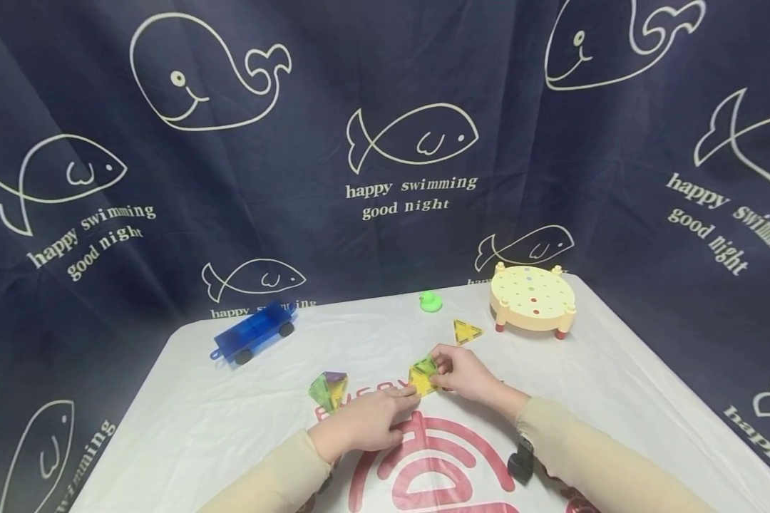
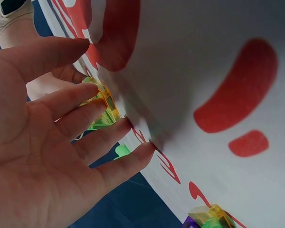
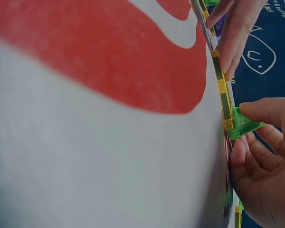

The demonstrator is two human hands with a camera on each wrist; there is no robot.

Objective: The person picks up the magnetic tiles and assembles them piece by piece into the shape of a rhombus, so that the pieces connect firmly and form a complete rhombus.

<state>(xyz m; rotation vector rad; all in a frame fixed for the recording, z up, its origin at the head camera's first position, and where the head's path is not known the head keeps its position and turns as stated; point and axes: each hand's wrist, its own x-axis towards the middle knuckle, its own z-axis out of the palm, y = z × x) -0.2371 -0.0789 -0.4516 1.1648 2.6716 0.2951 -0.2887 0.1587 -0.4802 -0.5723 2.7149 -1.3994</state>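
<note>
In the head view a yellow see-through tile lies flat on the table, with a green see-through tile standing at its far side. My right hand pinches the green tile between thumb and fingers, as the right wrist view shows of the green tile too. My left hand reaches in from the left, fingers straight, fingertips right at the yellow tile's near-left edge. Its palm and spread fingers fill much of the left wrist view. A small tile shape in green, purple and yellow stands left of the left hand.
A yellow triangular tile lies beyond the right hand. Farther back are a green toy duck and a cream round pegboard on legs. A blue wheeled toy base stands back left. The white tablecloth has red print.
</note>
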